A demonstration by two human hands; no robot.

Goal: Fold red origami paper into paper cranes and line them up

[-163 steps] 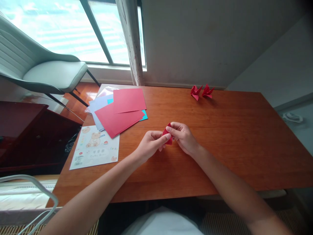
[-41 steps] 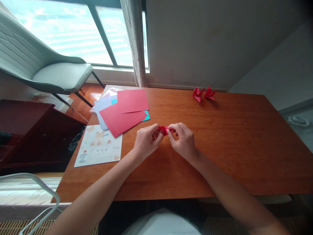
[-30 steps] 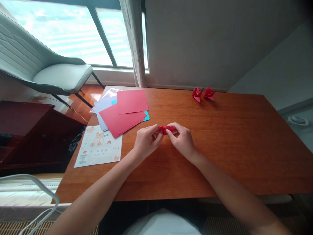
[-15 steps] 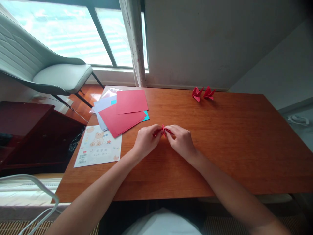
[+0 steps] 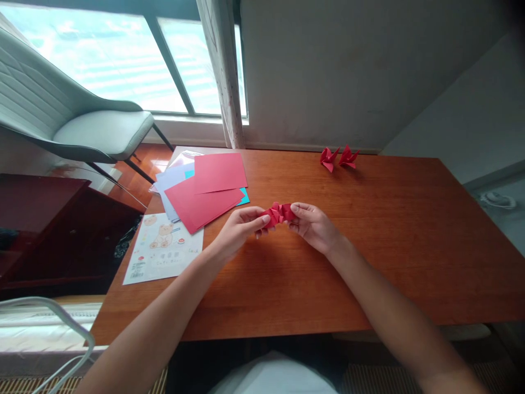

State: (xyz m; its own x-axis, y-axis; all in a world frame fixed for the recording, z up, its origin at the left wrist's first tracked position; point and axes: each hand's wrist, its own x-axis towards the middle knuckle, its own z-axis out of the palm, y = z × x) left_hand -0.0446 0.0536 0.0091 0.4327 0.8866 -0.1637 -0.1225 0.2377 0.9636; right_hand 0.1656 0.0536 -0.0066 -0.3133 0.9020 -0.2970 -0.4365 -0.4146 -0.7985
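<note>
A folded red paper piece (image 5: 278, 213), its middle pleated and standing up, is stretched between my two hands above the wooden table. My left hand (image 5: 241, 229) pinches its left end, thumb on top and fingers beneath. The right end is gripped between the thumb and fingers of my right hand (image 5: 314, 225). Two finished red origami cranes (image 5: 337, 158) stand near the table's back edge, beyond my right hand. Left of my hands, red paper sheets (image 5: 205, 200) lie overlapping, with blue and pale sheets partly showing under them.
A printed sheet with a bear drawing (image 5: 164, 246) lies at the table's left edge. Beyond that side are a grey chair (image 5: 102, 131) and a dark red cabinet (image 5: 41, 219). A white cable (image 5: 61, 314) loops at the lower left. The wall borders the table's back.
My hands have turned the folded red paper so its broad face shows, where before it was seen edge-on. The hands are slightly farther apart, both still holding it.
</note>
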